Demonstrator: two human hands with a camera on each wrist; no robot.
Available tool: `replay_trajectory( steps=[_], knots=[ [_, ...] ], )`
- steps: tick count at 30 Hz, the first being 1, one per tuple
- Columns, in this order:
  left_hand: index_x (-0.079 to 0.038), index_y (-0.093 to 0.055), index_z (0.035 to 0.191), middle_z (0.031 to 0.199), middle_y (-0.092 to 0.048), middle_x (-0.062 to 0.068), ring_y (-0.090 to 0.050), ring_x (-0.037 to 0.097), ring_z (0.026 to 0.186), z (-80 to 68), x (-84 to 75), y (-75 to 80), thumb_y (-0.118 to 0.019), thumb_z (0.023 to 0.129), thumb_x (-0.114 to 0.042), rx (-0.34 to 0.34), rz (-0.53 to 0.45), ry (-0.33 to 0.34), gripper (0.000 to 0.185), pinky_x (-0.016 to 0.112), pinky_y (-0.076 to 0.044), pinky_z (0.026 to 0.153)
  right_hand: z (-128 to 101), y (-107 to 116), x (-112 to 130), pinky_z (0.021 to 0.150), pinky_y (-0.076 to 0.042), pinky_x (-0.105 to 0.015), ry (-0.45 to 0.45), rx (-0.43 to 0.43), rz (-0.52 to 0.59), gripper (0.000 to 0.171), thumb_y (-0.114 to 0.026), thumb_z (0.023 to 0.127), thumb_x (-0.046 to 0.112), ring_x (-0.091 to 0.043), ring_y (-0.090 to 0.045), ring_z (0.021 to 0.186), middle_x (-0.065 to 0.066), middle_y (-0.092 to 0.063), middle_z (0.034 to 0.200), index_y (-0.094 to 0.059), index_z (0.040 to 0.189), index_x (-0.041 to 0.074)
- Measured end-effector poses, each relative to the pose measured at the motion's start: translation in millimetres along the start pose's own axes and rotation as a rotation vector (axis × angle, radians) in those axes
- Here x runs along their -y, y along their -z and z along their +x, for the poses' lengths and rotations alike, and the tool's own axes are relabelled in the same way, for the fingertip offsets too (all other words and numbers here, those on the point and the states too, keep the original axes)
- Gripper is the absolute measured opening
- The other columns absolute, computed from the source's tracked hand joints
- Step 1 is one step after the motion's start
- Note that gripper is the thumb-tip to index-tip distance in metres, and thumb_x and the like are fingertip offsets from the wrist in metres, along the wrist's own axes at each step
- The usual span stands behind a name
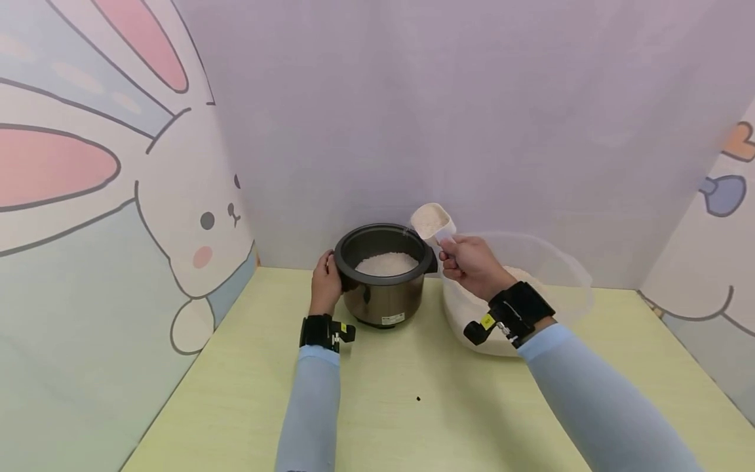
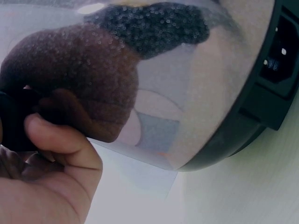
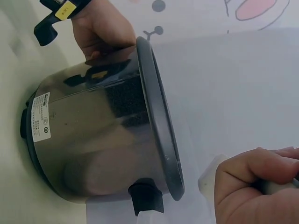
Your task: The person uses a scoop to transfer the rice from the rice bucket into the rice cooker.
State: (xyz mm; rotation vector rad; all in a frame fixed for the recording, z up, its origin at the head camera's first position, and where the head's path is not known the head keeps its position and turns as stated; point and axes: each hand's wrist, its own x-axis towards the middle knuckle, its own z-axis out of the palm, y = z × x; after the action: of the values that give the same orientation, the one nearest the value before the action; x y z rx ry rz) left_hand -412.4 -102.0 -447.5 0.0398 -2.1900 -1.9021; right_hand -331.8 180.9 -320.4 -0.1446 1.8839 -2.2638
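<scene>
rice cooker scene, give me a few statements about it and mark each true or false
1. The rice cooker already has white rice inside. True.
2. The right hand is empty. False: it holds a scoop filled with rice, raised beside the cooker's rim.
3. The left hand grips the cooker's left side. True.
4. The clear bowl stands left of the cooker. False: it stands to the cooker's right, behind the right hand.
5. A lid covers the cooker. False: the top is open and the rice shows.
</scene>
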Motion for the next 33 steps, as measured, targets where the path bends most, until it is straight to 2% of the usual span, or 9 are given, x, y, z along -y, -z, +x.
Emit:
replay_trajectory(
  steps=[2,8,13,20,27,30,33],
  knots=[
    [-0.007,-0.041,0.156,0.156,-0.045,0.016,-0.049,0.032,0.131,0.1,0.2,0.0,-0.035,0.114,-0.032,-0.001,0.001,-0.006,0.050,0.053,-0.046,0.103,2.0,-2.7,-1.8,0.057,-0.026,-0.023,0.008,0.009,-0.033,0.018,-0.035,0.113,0.015,-0.008,-0.026,0.063,-0.003,-0.038,0.087,-0.037,0.122,-0.001],
    [-0.002,-0.041,0.155,0.156,-0.045,0.019,-0.044,0.034,0.141,-0.5,-0.4,-0.2,-0.035,0.114,-0.029,-0.005,0.001,-0.038,0.049,0.053,-0.039,0.112,5.7,-9.6,-6.6,0.061,-0.025,-0.026,0.017,0.023,-0.113,0.042,-0.032,0.114,0.015,-0.011,-0.023,0.066,-0.006,-0.037,0.093,-0.023,0.151,-0.003],
    [-0.003,-0.042,0.155,0.155,-0.045,0.019,-0.043,0.034,0.142,-0.4,-0.8,-0.4,-0.035,0.114,-0.029,-0.007,0.007,-0.046,0.049,0.053,-0.038,0.113,9.9,-16.7,-9.0,0.060,-0.026,-0.026,0.024,0.002,-0.188,0.050,-0.034,0.114,0.016,-0.011,-0.025,0.065,-0.006,-0.040,0.094,-0.019,0.159,-0.001],
    [-0.003,-0.041,0.155,0.156,-0.045,0.019,-0.044,0.035,0.141,-0.4,-0.8,-0.3,-0.035,0.114,-0.029,-0.005,0.008,-0.033,0.049,0.053,-0.039,0.112,14.3,-27.0,-9.3,0.060,-0.026,-0.026,0.054,-0.020,-0.243,0.053,-0.036,0.113,0.017,-0.011,-0.025,0.063,-0.007,-0.041,0.093,-0.019,0.160,0.000],
    [-0.005,-0.041,0.155,0.156,-0.045,0.018,-0.045,0.034,0.139,-0.6,-0.5,0.4,-0.035,0.114,-0.031,-0.002,0.004,-0.022,0.050,0.054,-0.041,0.110,19.6,-35.1,-12.9,0.059,-0.027,-0.026,0.073,-0.057,-0.267,0.044,-0.039,0.113,0.019,-0.012,-0.027,0.061,-0.010,-0.041,0.092,-0.034,0.151,-0.002],
    [-0.004,-0.040,0.156,0.157,-0.044,0.018,-0.044,0.034,0.140,0.2,1.1,0.5,-0.035,0.114,-0.031,-0.001,0.007,-0.022,0.050,0.054,-0.040,0.111,21.3,-37.4,-15.4,0.058,-0.030,-0.026,0.110,-0.073,-0.349,0.040,-0.041,0.112,0.017,-0.013,-0.033,0.063,-0.011,-0.045,0.091,-0.041,0.144,-0.005],
    [-0.004,-0.040,0.156,0.157,-0.043,0.018,-0.042,0.034,0.142,0.7,1.7,0.7,-0.035,0.114,-0.031,-0.001,0.006,-0.028,0.050,0.054,-0.038,0.113,21.5,-39.7,-17.4,0.062,-0.033,-0.027,0.171,-0.095,-0.465,0.034,-0.042,0.111,0.015,-0.017,-0.041,0.073,-0.011,-0.048,0.094,-0.049,0.136,-0.008]
  ],
)
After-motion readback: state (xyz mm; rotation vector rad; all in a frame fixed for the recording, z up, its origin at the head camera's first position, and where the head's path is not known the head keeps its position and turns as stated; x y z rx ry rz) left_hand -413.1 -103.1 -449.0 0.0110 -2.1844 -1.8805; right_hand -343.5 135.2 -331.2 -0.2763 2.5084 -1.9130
